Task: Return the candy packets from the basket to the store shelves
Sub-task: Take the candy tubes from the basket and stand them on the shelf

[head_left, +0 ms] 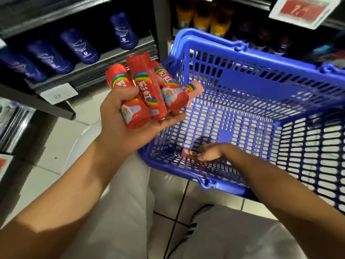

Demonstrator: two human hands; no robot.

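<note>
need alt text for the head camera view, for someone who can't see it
A person's left hand holds a bunch of red candy tubes beside a blue plastic basket, while the right hand reaches to the basket's bottom for one last pink tube. Dark blue bottles stand on the shelf behind.

The left hand (128, 116) is raised palm-up, forearm angled up from the lower left, its fingers curled round a bundle it holds. The right hand (210, 153) reaches downward, wrist bent, fingers curled in a pinching grip at their tips.
</note>
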